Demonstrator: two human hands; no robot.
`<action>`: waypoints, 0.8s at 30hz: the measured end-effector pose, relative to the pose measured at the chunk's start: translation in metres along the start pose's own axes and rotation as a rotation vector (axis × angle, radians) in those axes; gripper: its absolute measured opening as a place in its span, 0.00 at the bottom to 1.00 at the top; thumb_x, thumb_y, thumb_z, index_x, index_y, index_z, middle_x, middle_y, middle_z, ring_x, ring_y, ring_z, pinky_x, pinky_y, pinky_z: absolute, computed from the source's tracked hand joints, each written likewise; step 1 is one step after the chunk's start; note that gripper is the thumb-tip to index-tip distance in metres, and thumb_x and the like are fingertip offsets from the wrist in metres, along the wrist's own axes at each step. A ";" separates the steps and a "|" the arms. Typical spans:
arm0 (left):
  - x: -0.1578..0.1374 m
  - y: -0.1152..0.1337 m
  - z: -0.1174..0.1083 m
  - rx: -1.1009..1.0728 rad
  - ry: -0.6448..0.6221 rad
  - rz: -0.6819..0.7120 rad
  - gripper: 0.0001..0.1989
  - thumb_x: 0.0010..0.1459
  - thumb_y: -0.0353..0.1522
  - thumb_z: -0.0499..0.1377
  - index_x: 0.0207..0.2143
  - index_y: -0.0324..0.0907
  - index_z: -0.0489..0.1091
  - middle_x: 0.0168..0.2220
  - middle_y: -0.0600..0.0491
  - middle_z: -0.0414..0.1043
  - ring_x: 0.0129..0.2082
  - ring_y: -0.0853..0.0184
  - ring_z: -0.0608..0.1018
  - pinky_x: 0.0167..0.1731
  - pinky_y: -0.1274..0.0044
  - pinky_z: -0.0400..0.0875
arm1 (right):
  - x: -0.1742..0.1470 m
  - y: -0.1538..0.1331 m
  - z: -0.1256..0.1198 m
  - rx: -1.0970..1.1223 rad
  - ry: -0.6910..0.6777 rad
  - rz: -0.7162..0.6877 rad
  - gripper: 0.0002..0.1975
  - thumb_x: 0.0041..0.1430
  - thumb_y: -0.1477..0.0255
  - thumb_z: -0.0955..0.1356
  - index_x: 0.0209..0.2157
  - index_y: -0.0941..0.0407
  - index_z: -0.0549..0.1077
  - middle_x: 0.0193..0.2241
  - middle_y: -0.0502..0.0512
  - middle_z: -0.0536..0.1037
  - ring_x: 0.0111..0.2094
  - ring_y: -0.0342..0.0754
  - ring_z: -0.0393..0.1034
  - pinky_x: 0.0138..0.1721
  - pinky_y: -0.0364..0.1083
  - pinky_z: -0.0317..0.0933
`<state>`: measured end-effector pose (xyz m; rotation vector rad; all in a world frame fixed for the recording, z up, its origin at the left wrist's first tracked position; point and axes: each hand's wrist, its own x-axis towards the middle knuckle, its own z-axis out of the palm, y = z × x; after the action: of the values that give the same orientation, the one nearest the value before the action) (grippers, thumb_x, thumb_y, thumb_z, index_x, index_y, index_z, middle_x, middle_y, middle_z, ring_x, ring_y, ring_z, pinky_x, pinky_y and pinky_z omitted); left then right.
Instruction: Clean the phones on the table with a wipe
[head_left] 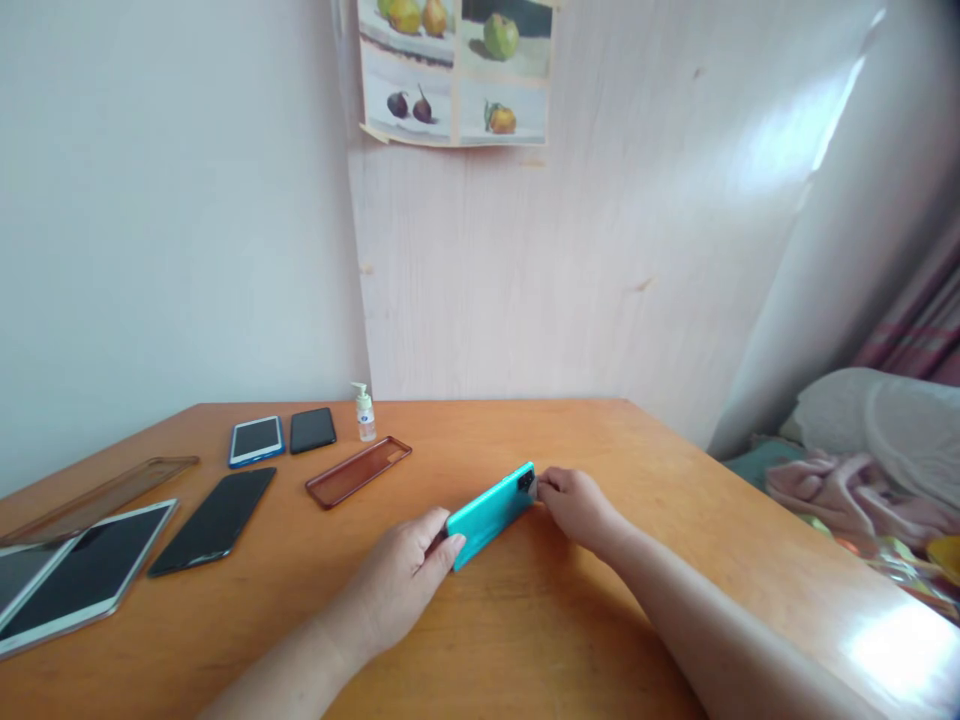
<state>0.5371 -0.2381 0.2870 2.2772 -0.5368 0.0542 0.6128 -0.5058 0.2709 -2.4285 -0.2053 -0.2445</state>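
Observation:
A turquoise smartphone [491,518] stands on its long edge over the table, its back with the dark camera block turned toward me. My left hand [409,565] grips its near left end, thumb on the back and fingers behind. At the far right end, beside the camera block, my right hand [574,502] is closed in a pinch. A small greyish bit shows at those fingertips; I cannot make out what it is. Behind the phone lies a reddish-brown clear phone case [356,472], flat on the table.
On the left of the wooden table [600,640] lie a black phone [214,522], a white-framed tablet [94,570], a brownish clear case [112,492], a blue-edged phone [256,440] and a dark phone [313,430]. A small pump bottle [365,417] stands at the back. Bedding [885,490] lies beyond the right edge.

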 end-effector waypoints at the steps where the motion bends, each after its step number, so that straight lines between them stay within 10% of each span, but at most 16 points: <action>1: 0.000 -0.001 0.000 -0.015 0.002 -0.005 0.16 0.67 0.43 0.49 0.30 0.44 0.61 0.27 0.59 0.66 0.28 0.68 0.70 0.28 0.77 0.57 | -0.001 0.000 0.000 -0.020 -0.010 -0.001 0.10 0.56 0.71 0.64 0.23 0.55 0.73 0.22 0.50 0.75 0.26 0.45 0.66 0.26 0.42 0.51; 13: 0.004 -0.001 0.002 -0.361 0.001 -0.083 0.13 0.63 0.43 0.54 0.37 0.43 0.64 0.28 0.57 0.68 0.28 0.67 0.71 0.30 0.78 0.66 | -0.005 -0.017 -0.001 -0.062 0.111 -0.206 0.15 0.65 0.72 0.60 0.39 0.56 0.78 0.38 0.59 0.78 0.40 0.51 0.73 0.43 0.47 0.65; 19: 0.007 -0.008 0.001 -0.365 -0.007 -0.084 0.14 0.65 0.44 0.53 0.39 0.42 0.66 0.32 0.54 0.71 0.32 0.65 0.74 0.32 0.77 0.69 | -0.045 -0.066 0.012 -0.044 -0.048 -0.517 0.22 0.66 0.73 0.60 0.60 0.59 0.68 0.63 0.63 0.65 0.64 0.52 0.57 0.63 0.50 0.55; 24: 0.007 -0.006 -0.002 -0.361 -0.027 -0.097 0.14 0.65 0.44 0.53 0.40 0.42 0.67 0.33 0.54 0.71 0.32 0.65 0.74 0.33 0.77 0.69 | -0.054 -0.079 0.010 -0.112 -0.154 -0.636 0.26 0.66 0.73 0.60 0.65 0.60 0.61 0.67 0.62 0.58 0.66 0.54 0.54 0.64 0.54 0.55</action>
<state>0.5463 -0.2357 0.2864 1.9495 -0.4115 -0.1134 0.5453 -0.4440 0.2994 -2.4234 -1.0603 -0.3521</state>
